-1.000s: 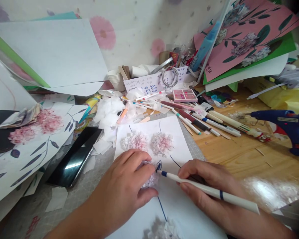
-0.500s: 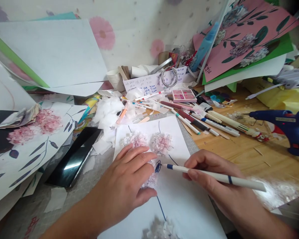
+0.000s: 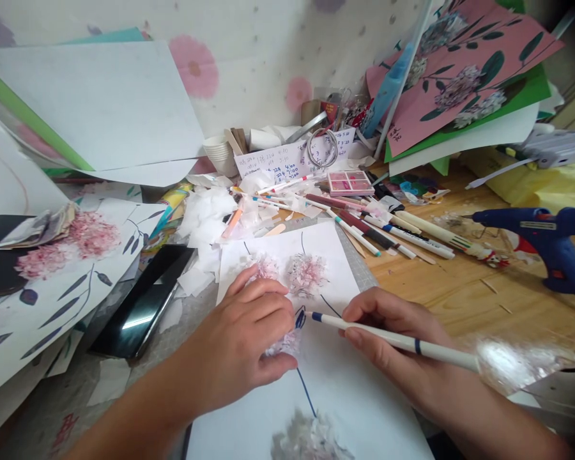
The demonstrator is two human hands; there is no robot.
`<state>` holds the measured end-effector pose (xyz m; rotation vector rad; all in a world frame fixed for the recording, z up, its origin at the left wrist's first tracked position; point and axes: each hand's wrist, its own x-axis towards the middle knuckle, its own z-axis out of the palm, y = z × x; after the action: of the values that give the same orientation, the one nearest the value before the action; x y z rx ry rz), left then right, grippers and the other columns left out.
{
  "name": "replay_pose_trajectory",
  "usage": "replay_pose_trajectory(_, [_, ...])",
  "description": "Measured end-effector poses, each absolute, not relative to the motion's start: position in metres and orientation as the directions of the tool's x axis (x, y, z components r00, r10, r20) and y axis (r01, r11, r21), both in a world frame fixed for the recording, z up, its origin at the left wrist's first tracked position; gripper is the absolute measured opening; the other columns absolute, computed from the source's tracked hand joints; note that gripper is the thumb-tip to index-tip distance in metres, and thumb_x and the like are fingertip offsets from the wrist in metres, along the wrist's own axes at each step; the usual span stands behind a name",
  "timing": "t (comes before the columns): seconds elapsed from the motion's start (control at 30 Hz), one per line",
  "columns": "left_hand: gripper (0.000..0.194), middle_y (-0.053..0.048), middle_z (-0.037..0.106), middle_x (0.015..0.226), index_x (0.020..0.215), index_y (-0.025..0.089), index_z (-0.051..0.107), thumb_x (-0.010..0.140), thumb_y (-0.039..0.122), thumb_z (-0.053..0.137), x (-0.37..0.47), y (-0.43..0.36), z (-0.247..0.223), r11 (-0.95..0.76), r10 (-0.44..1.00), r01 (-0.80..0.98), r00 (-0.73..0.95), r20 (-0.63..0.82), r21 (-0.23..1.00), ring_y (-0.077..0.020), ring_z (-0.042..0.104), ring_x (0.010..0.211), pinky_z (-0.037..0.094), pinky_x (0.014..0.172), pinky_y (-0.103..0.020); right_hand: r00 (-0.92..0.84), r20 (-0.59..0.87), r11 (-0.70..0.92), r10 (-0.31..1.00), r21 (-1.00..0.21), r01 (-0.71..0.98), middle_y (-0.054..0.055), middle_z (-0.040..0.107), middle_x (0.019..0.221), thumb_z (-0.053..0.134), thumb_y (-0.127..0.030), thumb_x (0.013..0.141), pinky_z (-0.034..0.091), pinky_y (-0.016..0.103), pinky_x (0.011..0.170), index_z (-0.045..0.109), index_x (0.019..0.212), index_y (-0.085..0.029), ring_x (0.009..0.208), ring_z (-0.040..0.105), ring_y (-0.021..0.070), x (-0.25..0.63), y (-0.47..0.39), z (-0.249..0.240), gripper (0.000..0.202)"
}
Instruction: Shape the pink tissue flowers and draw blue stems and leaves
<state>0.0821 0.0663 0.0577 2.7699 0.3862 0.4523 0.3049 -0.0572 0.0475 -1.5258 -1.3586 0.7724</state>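
A white sheet of paper (image 3: 354, 396) lies before me, bearing several fluffy pink and white paper flowers (image 3: 307, 275) and thin dark blue stem lines. My right hand (image 3: 393, 338) grips a white marker pen (image 3: 378, 333) with a blue band. The pen's tip is at a small blue leaf outline (image 3: 300, 317) in the middle of the sheet. Resting palm down on the paper, my left hand (image 3: 253, 326) has its fingers stretched out and partly covers a flower beside that leaf. Another flower (image 3: 311, 439) shows at the bottom edge.
Left of the sheet lies a black phone (image 3: 144, 303). Behind it are cotton and tissue scraps (image 3: 207, 214), with markers and pencils (image 3: 368, 227) strewn further right. A blue glue gun (image 3: 541, 230) lies at far right. Finished flower pictures (image 3: 474, 70) lean at the back right.
The pen and my right hand have shifted slightly left, with the tip still by the leaf outline. The whole view has moved a little. My left hand stays on the paper.
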Motion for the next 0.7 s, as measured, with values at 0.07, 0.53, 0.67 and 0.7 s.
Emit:
replay_pose_trajectory(0.07, [0.026,0.003,0.070,0.097,0.094,0.021,0.063,0.082,0.020,0.086,0.0825,0.0664,0.0587,-0.919,0.303,0.199,0.909,0.287,0.340,-0.0233,0.061,0.114,0.023,0.121,-0.042,0.171,0.156,0.067,0.973,-0.897,0.438,-0.004,0.060,0.059,0.063,-0.029,0.090,0.041,0.023,0.049,0.062,0.077,-0.023,0.052,0.053,0.0123,0.3040,-0.0574,0.0480,0.015])
replay_pose_trajectory(0.53, [0.022,-0.002,0.067,0.099,0.094,0.017,0.062,0.085,0.011,0.080,0.0768,0.0674,0.0572,-0.912,0.283,0.160,0.912,0.296,0.378,-0.0227,0.057,0.104,0.043,0.105,-0.040,0.015,0.287,0.236,0.958,-0.816,0.527,-0.002,0.070,0.069,0.066,-0.021,0.091,0.047,0.021,0.053,0.068,0.084,-0.022,0.059,0.064,0.0115,0.3019,-0.0559,0.0473,0.007])
replay_pose_trajectory(0.67, [0.026,0.000,0.067,0.099,0.094,0.017,0.063,0.081,0.012,0.085,0.0777,0.0683,0.0574,-0.918,0.288,0.168,0.904,0.316,0.358,-0.0220,0.058,0.104,0.037,0.114,-0.040,0.035,0.299,0.234,0.953,-0.809,0.539,-0.003,0.069,0.067,0.065,-0.020,0.091,0.046,0.020,0.052,0.067,0.085,-0.022,0.058,0.063,0.0113,0.3019,-0.0574,0.0464,0.007])
replay_pose_trajectory(0.7, [0.026,0.000,0.067,0.099,0.093,0.017,0.063,0.080,0.012,0.085,0.0777,0.0682,0.0575,-0.919,0.291,0.171,0.903,0.317,0.357,-0.0217,0.059,0.103,0.036,0.115,-0.040,0.055,0.296,0.220,0.954,-0.809,0.545,-0.003,0.068,0.065,0.064,-0.021,0.092,0.045,0.020,0.050,0.067,0.083,-0.022,0.055,0.062,0.0110,0.3018,-0.0573,0.0460,0.009])
